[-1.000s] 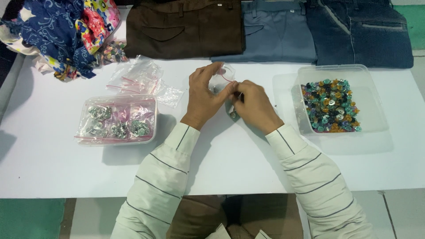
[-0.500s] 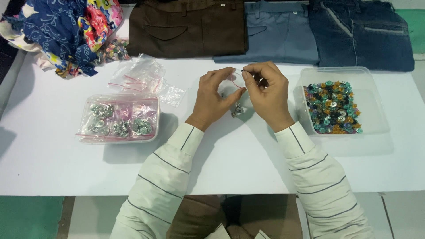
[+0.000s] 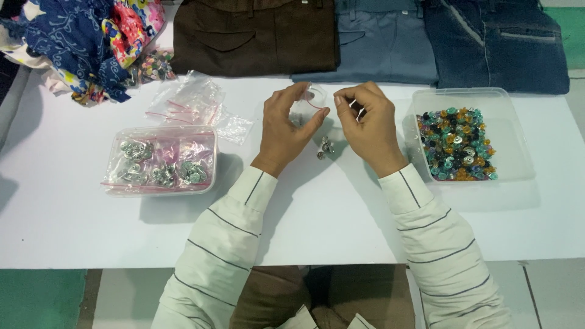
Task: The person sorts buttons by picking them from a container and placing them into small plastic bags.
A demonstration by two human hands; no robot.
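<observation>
Small clear bag [image 3: 308, 103] pinched in left hand [image 3: 285, 131] above white table [image 3: 73, 225]. Right hand [image 3: 368, 128] just beside, fingertips closed on tiny metal piece. Loose metal buttons [image 3: 326, 147] below, between hands. Tub of coloured buttons [image 3: 457, 143] at right, tub of filled bags [image 3: 161, 161] at left.

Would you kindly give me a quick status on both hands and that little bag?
Left hand holds small clear bag open. Right hand pinches a small metal piece beside it. Few metal buttons loose on white table below. Nothing between them.
</observation>
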